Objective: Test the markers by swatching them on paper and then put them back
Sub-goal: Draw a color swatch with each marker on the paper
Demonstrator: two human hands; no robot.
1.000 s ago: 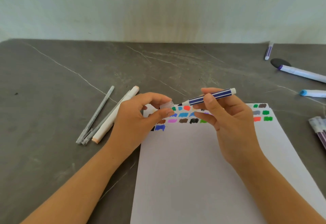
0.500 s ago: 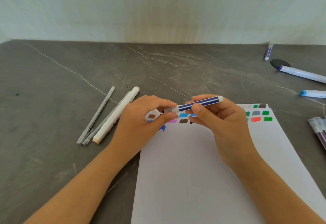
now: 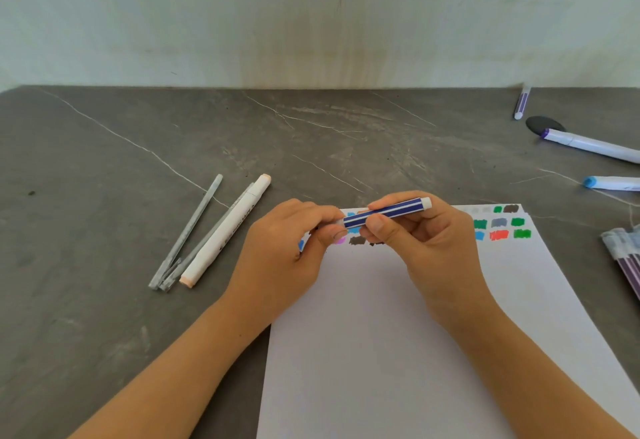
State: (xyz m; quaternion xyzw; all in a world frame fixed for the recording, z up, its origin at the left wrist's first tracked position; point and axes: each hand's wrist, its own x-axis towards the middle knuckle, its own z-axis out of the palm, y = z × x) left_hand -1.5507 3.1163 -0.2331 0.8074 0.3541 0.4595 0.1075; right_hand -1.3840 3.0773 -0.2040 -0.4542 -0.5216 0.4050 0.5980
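Lying nearest: white paper (image 3: 381, 352) on grey table (image 3: 104, 196). Over its far end, both hands clamp one blue-striped marker (image 3: 388, 213), held nearly level: right hand (image 3: 429, 248) curled round the barrel, left hand (image 3: 287, 258) pinching the left end (tip hidden by fingers). Colour swatches (image 3: 498, 234) beneath and rightward. Left: peach-tipped marker (image 3: 225, 234), grey pens (image 3: 187, 231). Far right: purple-banded marker (image 3: 588, 142).

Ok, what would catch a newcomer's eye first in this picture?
The left hand and right hand hold a blue-striped marker over the far end of a white paper sheet. Bright colour swatches line that end, and a peach-tipped white marker lies on the grey table to the left.
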